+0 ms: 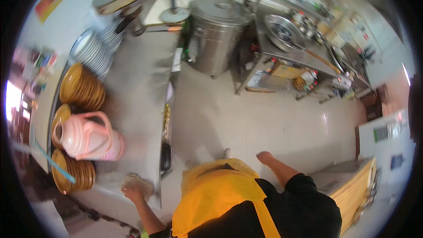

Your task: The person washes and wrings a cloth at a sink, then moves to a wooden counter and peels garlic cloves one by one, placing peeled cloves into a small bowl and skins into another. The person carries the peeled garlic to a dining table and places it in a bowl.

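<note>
On the stainless-steel table [135, 105], near its front end, my left hand [133, 194] grips a greyish-beige cloth [142, 185] pressed to the surface. Blur hides the cloth's exact folds. My right hand [265, 158] hangs over the tiled floor at my right side, away from any object; its fingers are too blurred to make out. Beyond the cloth, along the table's left edge, stands a pink thermos flask [89, 135] with a handle. Stacked brown bowls [82, 86] and more brown bowls [74, 172] sit either side of it.
White bowls or plates [92, 53] are stacked farther up the table. A large lidded steel pot [218, 33] stands on the floor ahead. Right of it, a metal work table [317, 59] carries a wide steel basin [284, 31]. A wooden board [355, 195] lies behind my right side.
</note>
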Motion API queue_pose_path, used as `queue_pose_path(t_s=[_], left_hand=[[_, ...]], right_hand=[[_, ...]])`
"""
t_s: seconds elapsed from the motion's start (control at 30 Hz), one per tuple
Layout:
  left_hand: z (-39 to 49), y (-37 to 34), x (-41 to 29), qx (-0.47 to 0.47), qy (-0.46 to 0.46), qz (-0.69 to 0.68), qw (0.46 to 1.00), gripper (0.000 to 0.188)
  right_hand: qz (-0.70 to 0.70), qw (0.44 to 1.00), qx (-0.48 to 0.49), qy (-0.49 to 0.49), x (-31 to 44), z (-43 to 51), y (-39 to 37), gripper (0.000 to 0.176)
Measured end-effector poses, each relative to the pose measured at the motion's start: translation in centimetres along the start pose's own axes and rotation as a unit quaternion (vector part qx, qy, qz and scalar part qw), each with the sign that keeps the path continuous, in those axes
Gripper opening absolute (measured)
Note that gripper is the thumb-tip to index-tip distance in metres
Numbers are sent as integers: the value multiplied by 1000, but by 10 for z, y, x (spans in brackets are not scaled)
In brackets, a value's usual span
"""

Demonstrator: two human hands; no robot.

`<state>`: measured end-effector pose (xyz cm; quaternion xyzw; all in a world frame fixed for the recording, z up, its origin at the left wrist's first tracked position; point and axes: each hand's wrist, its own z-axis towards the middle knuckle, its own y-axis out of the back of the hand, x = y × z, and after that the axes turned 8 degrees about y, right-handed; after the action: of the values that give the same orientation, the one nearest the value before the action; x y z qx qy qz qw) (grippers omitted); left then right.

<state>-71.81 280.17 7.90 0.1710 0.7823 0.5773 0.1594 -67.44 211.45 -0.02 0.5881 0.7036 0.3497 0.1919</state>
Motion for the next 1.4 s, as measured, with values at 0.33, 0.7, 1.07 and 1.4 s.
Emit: queue_pose_path(t_s=[0.33, 0.7, 1.07, 1.4], left_hand=[[-158, -4, -239, 295, -179, -346, 872, 38], [-349, -133, -398, 361, -541, 379, 658, 58], [-395, -249, -585, 377, -614, 302, 624, 37], [-554, -292, -763, 340, -603, 236, 682, 40]], right_hand=[[454, 848, 44, -271, -91, -128, -170, 29], [454, 803, -348, -170, -295, -227, 27, 38], [157, 503, -828, 192, -504, -386, 395, 55], [-161, 528, -832, -58, -765, -499, 557, 53]])
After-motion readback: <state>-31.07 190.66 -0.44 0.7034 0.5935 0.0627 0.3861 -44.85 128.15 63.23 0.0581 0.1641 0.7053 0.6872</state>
